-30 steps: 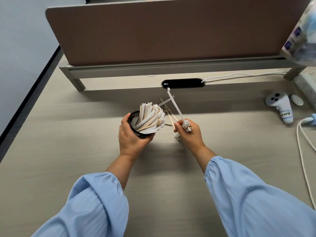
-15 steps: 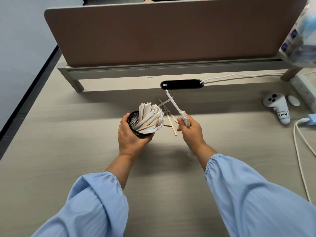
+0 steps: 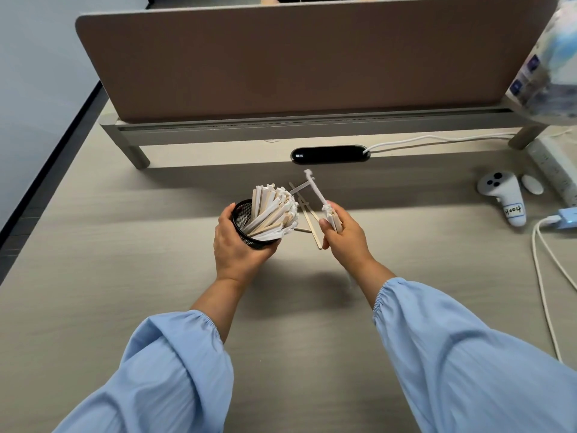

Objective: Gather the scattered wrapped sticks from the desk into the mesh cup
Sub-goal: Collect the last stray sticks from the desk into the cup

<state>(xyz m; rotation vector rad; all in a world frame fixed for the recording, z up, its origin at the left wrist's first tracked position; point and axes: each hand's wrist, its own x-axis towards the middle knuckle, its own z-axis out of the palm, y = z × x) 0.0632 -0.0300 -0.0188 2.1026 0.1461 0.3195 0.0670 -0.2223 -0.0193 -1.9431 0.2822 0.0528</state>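
while gripped, the wrapped stick (image 3: 316, 191) seemingly points up-left.

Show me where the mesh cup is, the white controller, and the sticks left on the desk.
mesh cup (image 3: 242, 215): head view, on its black inner wall.
white controller (image 3: 499, 190): head view, on its round head.
sticks left on the desk (image 3: 313, 228): head view, on one bare stick's middle.

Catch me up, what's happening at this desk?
A person is collecting wrapped sticks into a black mesh cup. The left hand holds the cup, tilted and already packed with sticks. The right hand grips a small bunch of sticks, one poking up toward the divider. A few loose sticks lie on the desk between the hands, so the job isn't finished.
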